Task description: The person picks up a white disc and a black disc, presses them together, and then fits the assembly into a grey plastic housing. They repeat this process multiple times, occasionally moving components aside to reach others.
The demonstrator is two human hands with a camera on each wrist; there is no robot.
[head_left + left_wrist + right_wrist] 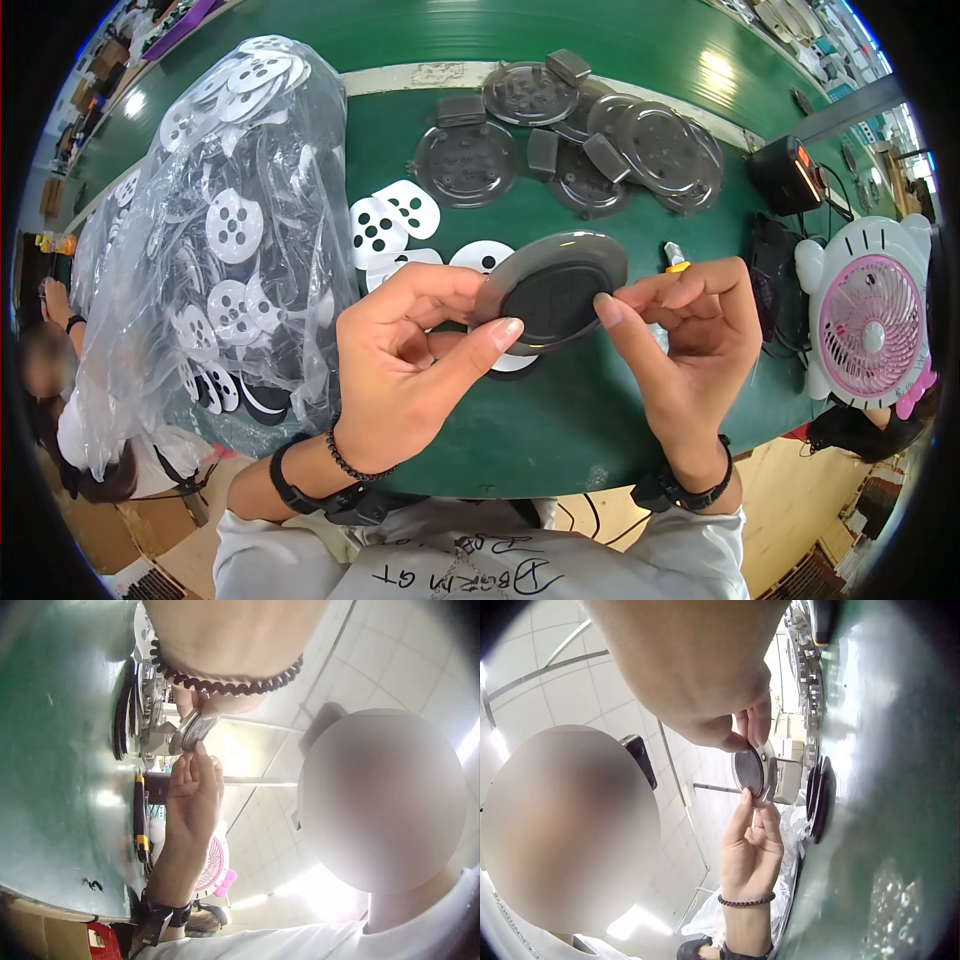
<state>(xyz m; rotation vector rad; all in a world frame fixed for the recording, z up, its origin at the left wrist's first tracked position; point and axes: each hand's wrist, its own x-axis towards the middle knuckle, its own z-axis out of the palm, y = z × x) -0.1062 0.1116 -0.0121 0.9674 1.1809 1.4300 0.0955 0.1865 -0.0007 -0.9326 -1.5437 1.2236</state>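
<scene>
Both hands hold one round grey disc (552, 292) with a dark centre, raised above the green table (560, 420). My left hand (415, 350) pinches its left rim between thumb and curled fingers. My right hand (680, 330) pinches the right rim, thumb on the front. The disc (196, 729) appears edge-on in the left wrist view, with the right hand (193, 791) beneath it. In the right wrist view the disc (751, 771) sits between the right hand's fingers (742, 724) and the left hand (751, 847).
A clear bag (215, 240) of white perforated discs stands at the left. Loose white discs (392, 222) lie behind the hands. Several grey discs and small blocks (590, 140) are piled at the back. A pink fan (868, 315), a black box (790, 175) and a yellow-handled tool (676, 258) sit right.
</scene>
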